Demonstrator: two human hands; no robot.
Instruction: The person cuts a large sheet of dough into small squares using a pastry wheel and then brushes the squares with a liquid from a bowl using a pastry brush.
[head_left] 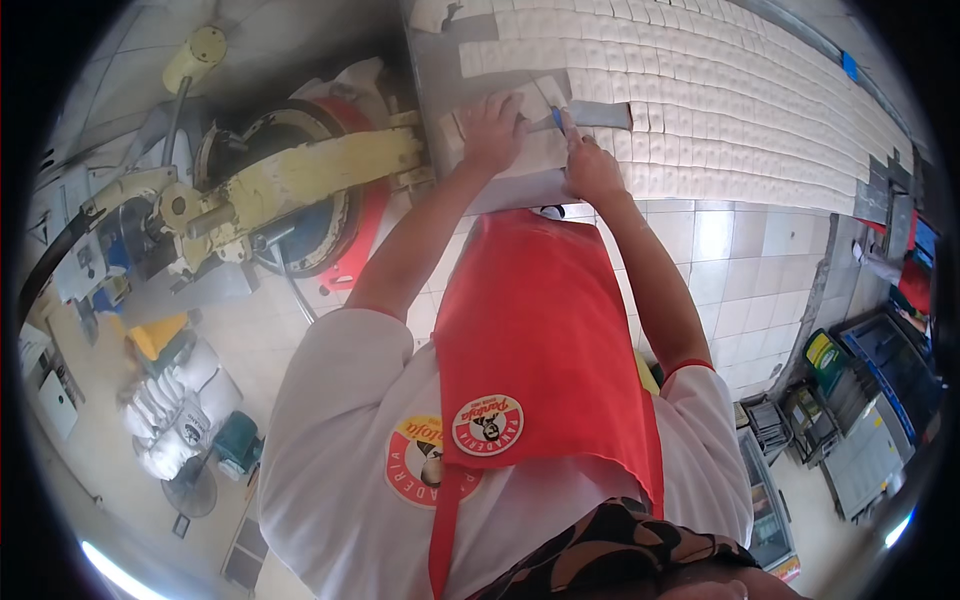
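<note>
My left hand [492,132] lies with fingers spread on a flat sheet of pale dough [543,152] at the near left end of the work table. Just right of it, my right hand [594,168] is closed on a small blue-handled blade [557,118], index finger stretched along it. Its blade is partly hidden, so its exact kind is hard to make out. Beyond and to the right, long rows of pale, dimpled dough squares [720,110] cover most of the table. A bare grey strip of tabletop [602,116] shows beside my right fingers.
A worn yellow machine [300,175] with a round, red-edged part stands against the table's left side. White sacks [185,405] are stacked at lower left beside a standing fan [190,485]. Dark racks [765,425] and a glass-fronted case [765,510] stand at lower right.
</note>
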